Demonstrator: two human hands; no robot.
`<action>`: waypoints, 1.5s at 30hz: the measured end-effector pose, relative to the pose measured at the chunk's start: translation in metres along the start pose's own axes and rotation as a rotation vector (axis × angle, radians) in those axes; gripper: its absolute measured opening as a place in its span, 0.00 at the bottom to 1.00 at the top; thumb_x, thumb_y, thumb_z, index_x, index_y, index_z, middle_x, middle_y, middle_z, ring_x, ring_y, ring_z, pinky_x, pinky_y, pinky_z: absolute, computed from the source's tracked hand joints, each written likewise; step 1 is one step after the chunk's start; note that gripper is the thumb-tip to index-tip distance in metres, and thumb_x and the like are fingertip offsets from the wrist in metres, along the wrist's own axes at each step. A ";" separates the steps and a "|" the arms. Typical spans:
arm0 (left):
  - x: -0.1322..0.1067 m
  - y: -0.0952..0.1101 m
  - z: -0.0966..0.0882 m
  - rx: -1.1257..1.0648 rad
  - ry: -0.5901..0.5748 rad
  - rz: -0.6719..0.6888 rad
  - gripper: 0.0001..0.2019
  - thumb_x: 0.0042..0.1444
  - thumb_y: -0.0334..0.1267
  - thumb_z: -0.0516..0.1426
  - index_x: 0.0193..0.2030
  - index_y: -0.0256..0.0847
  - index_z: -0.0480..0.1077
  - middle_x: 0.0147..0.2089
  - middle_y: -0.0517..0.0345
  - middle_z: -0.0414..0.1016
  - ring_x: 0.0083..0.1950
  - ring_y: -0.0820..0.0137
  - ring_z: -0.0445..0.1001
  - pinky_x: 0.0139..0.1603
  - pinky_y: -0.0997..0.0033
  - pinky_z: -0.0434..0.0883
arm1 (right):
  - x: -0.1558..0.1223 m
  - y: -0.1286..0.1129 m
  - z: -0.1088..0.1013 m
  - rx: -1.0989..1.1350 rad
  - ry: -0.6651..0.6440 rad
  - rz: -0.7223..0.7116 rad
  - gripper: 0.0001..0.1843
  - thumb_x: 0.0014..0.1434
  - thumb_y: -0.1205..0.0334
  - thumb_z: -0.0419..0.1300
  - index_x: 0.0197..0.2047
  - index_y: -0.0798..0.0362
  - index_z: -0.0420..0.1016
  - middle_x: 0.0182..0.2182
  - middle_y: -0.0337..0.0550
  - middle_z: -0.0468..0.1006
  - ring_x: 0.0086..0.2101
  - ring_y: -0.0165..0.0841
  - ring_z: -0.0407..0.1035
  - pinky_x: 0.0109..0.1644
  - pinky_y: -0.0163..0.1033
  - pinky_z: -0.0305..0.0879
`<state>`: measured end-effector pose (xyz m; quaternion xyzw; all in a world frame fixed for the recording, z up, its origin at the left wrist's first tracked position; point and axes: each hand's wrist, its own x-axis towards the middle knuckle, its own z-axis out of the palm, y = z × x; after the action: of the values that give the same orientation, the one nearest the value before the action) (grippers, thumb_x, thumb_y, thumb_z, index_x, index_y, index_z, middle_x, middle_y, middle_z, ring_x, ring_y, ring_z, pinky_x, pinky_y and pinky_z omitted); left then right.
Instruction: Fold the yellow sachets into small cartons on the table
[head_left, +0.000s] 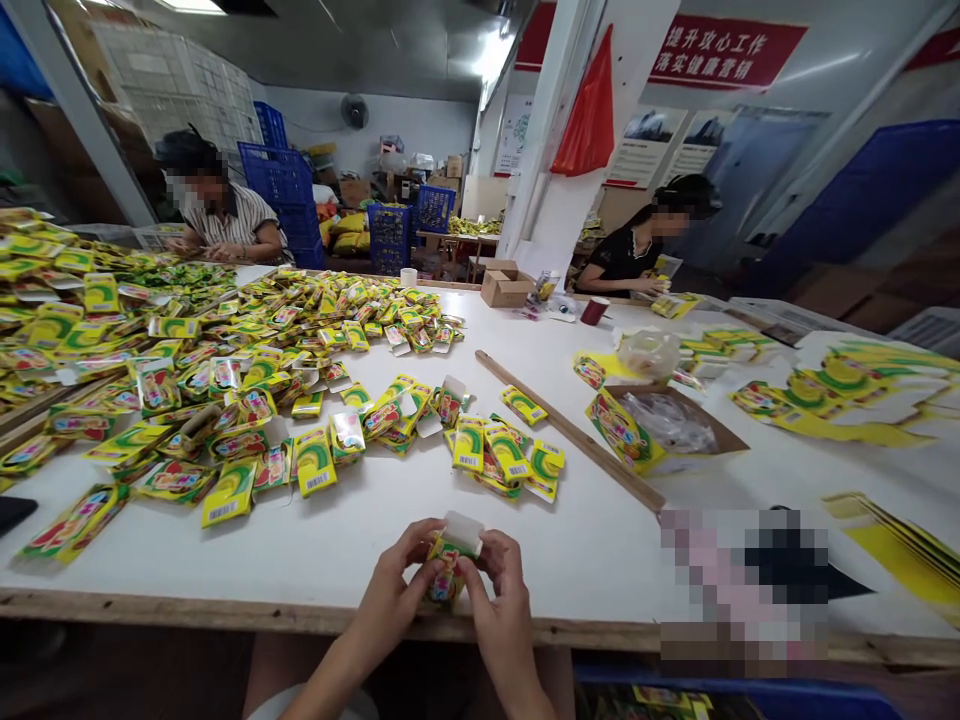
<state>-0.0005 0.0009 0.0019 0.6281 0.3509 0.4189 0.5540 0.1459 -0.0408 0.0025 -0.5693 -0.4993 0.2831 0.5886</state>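
Near the table's front edge I hold a small yellow and green printed cardboard box (448, 572) between both hands. Its white top flap stands up, away from me. My left hand (405, 570) grips the box's left side with thumb and fingers, while my right hand (501, 580) grips the right side. Both thumbs press on the printed front. Just beyond my hands lies a small group of similar boxes (510, 455), several with barcodes showing. What is inside the held box is hidden.
A large heap of small boxes (247, 340) covers the left side. A wooden strip (562, 425) crosses the table. To the right are an open carton with plastic bags (667, 420) and flat printed cardboard (832, 390). Two people (232, 220) (630, 250) sit across the table.
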 end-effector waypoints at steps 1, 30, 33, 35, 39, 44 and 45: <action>0.000 0.000 -0.001 -0.009 0.001 -0.011 0.15 0.62 0.37 0.55 0.56 0.48 0.65 0.56 0.53 0.73 0.52 0.62 0.75 0.51 0.65 0.72 | 0.000 0.002 -0.001 0.003 -0.012 0.000 0.13 0.61 0.60 0.58 0.49 0.50 0.67 0.42 0.44 0.78 0.39 0.36 0.75 0.43 0.36 0.71; 0.007 0.018 -0.010 0.103 0.186 0.023 0.06 0.59 0.39 0.57 0.38 0.40 0.72 0.37 0.55 0.76 0.40 0.65 0.74 0.42 0.68 0.71 | 0.016 -0.015 0.018 -0.093 -0.088 -0.055 0.07 0.61 0.59 0.59 0.38 0.52 0.76 0.32 0.41 0.79 0.33 0.34 0.73 0.38 0.35 0.69; 0.009 0.019 -0.009 0.096 0.212 0.015 0.06 0.58 0.40 0.57 0.37 0.40 0.72 0.35 0.56 0.76 0.38 0.66 0.74 0.41 0.69 0.71 | 0.020 -0.016 0.019 -0.111 -0.093 -0.036 0.08 0.62 0.58 0.58 0.36 0.53 0.75 0.30 0.40 0.78 0.31 0.33 0.72 0.37 0.34 0.68; 0.011 0.018 -0.008 0.086 0.216 0.007 0.07 0.58 0.41 0.58 0.36 0.40 0.72 0.34 0.57 0.76 0.36 0.67 0.73 0.39 0.70 0.70 | 0.022 -0.017 0.019 -0.119 -0.097 -0.031 0.08 0.62 0.58 0.58 0.36 0.53 0.75 0.29 0.40 0.78 0.31 0.33 0.71 0.36 0.34 0.68; 0.012 0.018 -0.007 0.072 0.215 -0.022 0.08 0.58 0.42 0.58 0.35 0.40 0.72 0.33 0.57 0.75 0.35 0.67 0.72 0.37 0.71 0.70 | 0.021 -0.016 0.020 -0.122 -0.113 -0.021 0.09 0.63 0.57 0.56 0.36 0.53 0.74 0.30 0.41 0.78 0.32 0.34 0.72 0.37 0.35 0.68; 0.005 0.015 -0.010 0.070 0.170 0.021 0.09 0.60 0.42 0.56 0.37 0.41 0.74 0.38 0.54 0.76 0.42 0.63 0.74 0.45 0.66 0.71 | 0.013 -0.010 0.014 -0.081 -0.096 -0.076 0.07 0.62 0.59 0.58 0.39 0.51 0.76 0.35 0.43 0.79 0.37 0.35 0.74 0.41 0.36 0.71; 0.003 0.014 -0.011 0.073 0.158 0.031 0.08 0.60 0.42 0.56 0.37 0.41 0.75 0.39 0.53 0.76 0.43 0.63 0.74 0.46 0.65 0.71 | 0.012 -0.008 0.014 -0.070 -0.097 -0.085 0.07 0.61 0.59 0.59 0.39 0.51 0.77 0.35 0.43 0.80 0.37 0.36 0.74 0.41 0.36 0.71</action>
<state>-0.0094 0.0059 0.0168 0.6180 0.3989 0.4626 0.4949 0.1354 -0.0262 0.0115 -0.5534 -0.5606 0.2673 0.5550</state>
